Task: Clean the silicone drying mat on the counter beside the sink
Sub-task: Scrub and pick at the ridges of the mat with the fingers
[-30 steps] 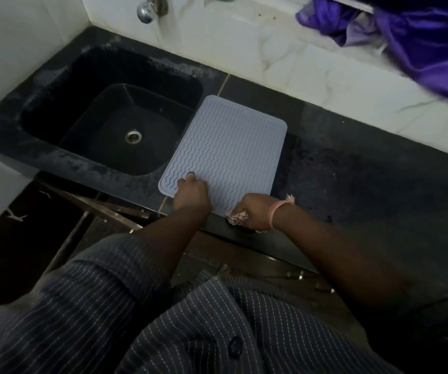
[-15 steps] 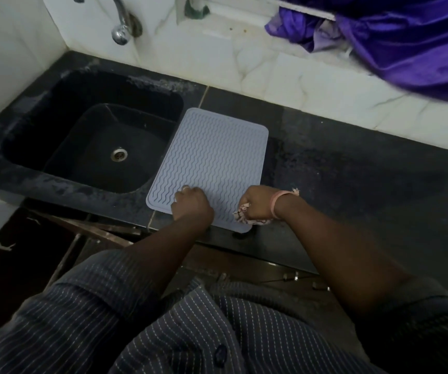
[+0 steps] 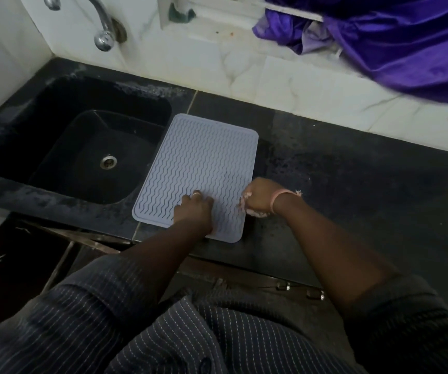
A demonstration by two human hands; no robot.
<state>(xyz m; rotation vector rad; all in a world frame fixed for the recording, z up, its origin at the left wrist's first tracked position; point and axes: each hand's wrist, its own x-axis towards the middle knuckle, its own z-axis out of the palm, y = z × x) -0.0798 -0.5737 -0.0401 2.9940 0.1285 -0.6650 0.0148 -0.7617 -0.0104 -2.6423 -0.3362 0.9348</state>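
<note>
Since the earlier frame, right hand [image 3: 258,197] has shifted from mat's near edge to its right edge, fingers curled around a pale cloth [image 3: 246,205], mostly hidden. Left hand [image 3: 194,207] presses mat [image 3: 198,163] flat, fingertips indistinct. Mat lies on counter [image 3: 352,190], just right of sink [image 3: 82,152]; sink contents indiscernible.

A dark speckled stone worktop [image 3: 352,184] runs along a white tiled wall. A pale grey, wavy-ribbed rectangular silicone mat [image 3: 198,163] lies flat on it, just beside a black inset sink [image 3: 77,155].

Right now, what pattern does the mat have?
Wavy raised lines on the pale grey mat, head view.
</note>
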